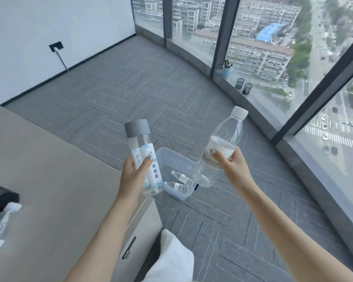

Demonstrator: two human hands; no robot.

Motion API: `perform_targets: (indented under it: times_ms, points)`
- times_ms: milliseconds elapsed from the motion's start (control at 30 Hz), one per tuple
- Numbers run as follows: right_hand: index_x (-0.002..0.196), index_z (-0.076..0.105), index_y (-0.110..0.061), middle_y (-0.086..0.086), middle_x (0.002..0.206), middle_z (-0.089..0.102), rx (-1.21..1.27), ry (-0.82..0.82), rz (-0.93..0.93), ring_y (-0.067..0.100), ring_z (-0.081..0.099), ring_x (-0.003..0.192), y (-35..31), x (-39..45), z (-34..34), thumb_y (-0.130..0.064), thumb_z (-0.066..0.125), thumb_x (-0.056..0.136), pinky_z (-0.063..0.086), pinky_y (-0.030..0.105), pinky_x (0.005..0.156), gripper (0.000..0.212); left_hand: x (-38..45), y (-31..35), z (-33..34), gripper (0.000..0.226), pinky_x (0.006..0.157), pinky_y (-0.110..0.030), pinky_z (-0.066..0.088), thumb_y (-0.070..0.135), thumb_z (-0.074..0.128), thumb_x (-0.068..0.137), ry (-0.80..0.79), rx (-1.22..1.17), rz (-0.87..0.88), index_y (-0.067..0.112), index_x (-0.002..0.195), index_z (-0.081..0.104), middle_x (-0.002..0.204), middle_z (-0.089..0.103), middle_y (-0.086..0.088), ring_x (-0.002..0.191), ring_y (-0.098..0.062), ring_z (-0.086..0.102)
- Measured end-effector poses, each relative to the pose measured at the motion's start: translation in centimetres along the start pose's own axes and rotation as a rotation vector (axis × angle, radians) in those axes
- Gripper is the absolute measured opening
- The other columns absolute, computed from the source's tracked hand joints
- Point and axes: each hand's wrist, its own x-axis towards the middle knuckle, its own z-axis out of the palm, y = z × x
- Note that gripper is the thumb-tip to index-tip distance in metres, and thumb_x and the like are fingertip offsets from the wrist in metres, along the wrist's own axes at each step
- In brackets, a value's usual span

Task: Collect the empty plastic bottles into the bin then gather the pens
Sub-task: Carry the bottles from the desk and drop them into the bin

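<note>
My left hand (134,173) grips a clear straight-sided bottle (144,147) with a grey cap and a white-and-blue label, held upright. My right hand (230,161) holds a second clear bottle (222,145) with a white cap, tilted to the right. Both bottles hang above a clear plastic bin (172,159) that stands on the grey carpet. Inside the bin lie two or three bottles (179,179) with white caps. No pens are visible in this view.
A beige desk (39,180) fills the lower left, with a drawer unit below its corner and a bottle (0,224) lying at its left edge. Two black mesh cups (244,85) and a small potted plant (226,69) stand on the window sill. White fabric (171,257) is near my legs.
</note>
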Motion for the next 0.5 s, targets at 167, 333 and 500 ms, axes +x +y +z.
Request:
perform_targets:
  times_ms: [167, 333, 500]
  points:
    - [0.116, 0.047, -0.029, -0.012, 0.112, 0.059, -0.033, 0.054, 0.023, 0.000, 0.057, 0.099, -1.2, 6.2, 0.9, -0.037, 0.067, 0.083, 0.042, 0.015, 0.071, 0.040, 7.1, 1.7, 2.2, 0.016, 0.079, -0.039, 0.050, 0.026, 0.061, 0.088, -0.017, 0.037, -0.001, 0.019, 0.100, 0.054, 0.096, 0.063, -0.002, 0.092, -0.022, 0.063]
    - [0.119, 0.047, -0.029, -0.013, 0.112, 0.060, -0.037, 0.088, 0.035, 0.001, 0.057, 0.100, -2.4, 11.7, 2.7, -0.038, 0.068, 0.082, 0.042, 0.015, 0.072, 0.044, 13.3, 3.0, 3.5, 0.027, 0.064, -0.027, 0.046, 0.030, 0.059, 0.088, -0.053, 0.067, -0.017, 0.016, 0.110, 0.050, 0.099, 0.062, -0.001, 0.089, -0.013, 0.061]
    - [0.121, 0.046, -0.028, -0.014, 0.112, 0.060, -0.082, 0.067, 0.065, -0.001, 0.057, 0.101, -2.1, 15.8, 4.5, -0.039, 0.069, 0.080, 0.043, 0.013, 0.070, 0.048, 17.5, 3.3, 3.8, 0.030, 0.062, -0.024, 0.043, 0.029, 0.057, 0.089, -0.077, 0.065, -0.049, 0.017, 0.114, 0.046, 0.096, 0.058, 0.003, 0.087, -0.010, 0.059]
